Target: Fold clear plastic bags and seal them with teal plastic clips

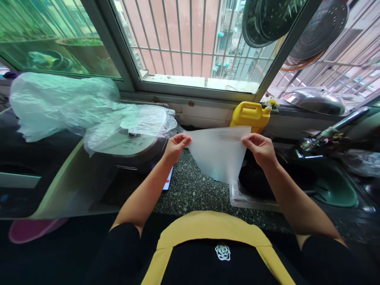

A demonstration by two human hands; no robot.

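A thin, whitish translucent sheet (219, 154) hangs between my two hands above the speckled dark countertop (196, 190). My left hand (177, 147) pinches its upper left corner between thumb and fingers. At the upper right corner, my right hand (261, 148) is closed in the same kind of pinch. The sheet's lower edge narrows and hangs free. Whether it is paper or plastic I cannot tell. Behind it stands a yellow jug (249, 114) with a handle, its lower part covered by the sheet.
Left of me is a rounded appliance (130, 144) with a button panel, partly under clear plastic wrap (65, 99). A phone (168, 181) lies by my left forearm. On the right are a black pan (255, 178), a tap (332, 130) and a green sink (335, 186). Pans (320, 31) hang by the window.
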